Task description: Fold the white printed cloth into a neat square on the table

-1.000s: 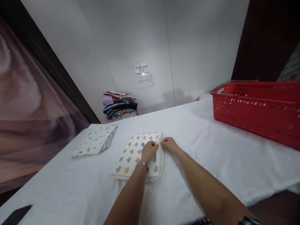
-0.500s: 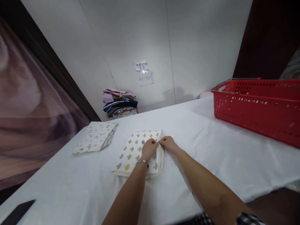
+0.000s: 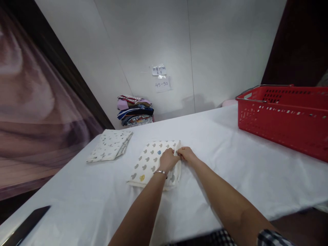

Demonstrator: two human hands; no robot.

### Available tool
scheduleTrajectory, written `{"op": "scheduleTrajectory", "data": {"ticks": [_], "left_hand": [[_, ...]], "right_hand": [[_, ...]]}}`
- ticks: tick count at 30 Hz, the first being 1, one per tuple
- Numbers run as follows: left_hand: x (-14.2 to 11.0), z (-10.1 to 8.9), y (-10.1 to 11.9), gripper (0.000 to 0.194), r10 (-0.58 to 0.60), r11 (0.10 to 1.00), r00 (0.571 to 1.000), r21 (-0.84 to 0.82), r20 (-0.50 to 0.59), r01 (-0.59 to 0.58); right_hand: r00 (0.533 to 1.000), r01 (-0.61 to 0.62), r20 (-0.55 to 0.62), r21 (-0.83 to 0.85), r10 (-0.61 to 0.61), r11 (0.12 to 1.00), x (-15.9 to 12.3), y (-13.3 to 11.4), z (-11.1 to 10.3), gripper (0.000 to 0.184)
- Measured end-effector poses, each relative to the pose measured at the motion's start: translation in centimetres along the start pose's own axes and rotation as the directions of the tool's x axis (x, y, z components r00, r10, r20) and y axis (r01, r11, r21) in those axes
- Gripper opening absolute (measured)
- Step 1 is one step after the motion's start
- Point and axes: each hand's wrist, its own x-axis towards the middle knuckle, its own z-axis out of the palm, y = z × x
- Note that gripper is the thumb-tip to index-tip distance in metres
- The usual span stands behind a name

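In front of me a folded white cloth (image 3: 148,162) with grey mushroom-like prints, plus one blue and one yellow, lies flat on the white-covered table (image 3: 84,201). My left hand (image 3: 169,159) rests over its right part, fingers closed on the layers near the right edge. From the right, my right hand (image 3: 186,153) pinches the same edge, its fingertips close to those of the left. Exactly which layers each hand grips is hidden by the fingers. To the left lies another folded white cloth (image 3: 111,145) with small dark prints, apart from both hands.
A red plastic basket (image 3: 279,124) with metal handles stands at the right. Against the back wall sits a stack of folded fabrics (image 3: 135,111), below two paper notes (image 3: 163,84). A dark flat object (image 3: 29,225) lies at the lower left, near a pinkish curtain (image 3: 38,112).
Both hands stay at the cloth's right edge, with the left hand slightly more closed against the right. The whole view has shifted a little, so everything appears further right.
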Motion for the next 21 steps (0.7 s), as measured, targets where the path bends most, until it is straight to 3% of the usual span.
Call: {"op": "scheduleTrajectory", "data": {"ticks": [7, 15, 21], "left_hand": [[0.4, 0.1, 0.6, 0.022, -0.016, 0.996, 1.000, 0.092, -0.022, 0.018], [0.5, -0.4, 0.0, 0.013, -0.050, 0.999, 0.999, 0.017, -0.002, 0.050], [0.8, -0.4, -0.4, 0.012, -0.060, 0.998, 0.998, -0.012, 0.009, 0.060]], "right_hand": [[0.999, 0.042, -0.012, -0.006, -0.042, 0.999, 0.5, 0.4, 0.1, 0.012], [0.996, 0.060, -0.065, -0.099, -0.067, 0.993, 1.3, 0.9, -1.6, 0.011], [0.996, 0.071, -0.035, -0.209, -0.080, 0.975, 1.2, 1.6, -1.3, 0.010]]}}
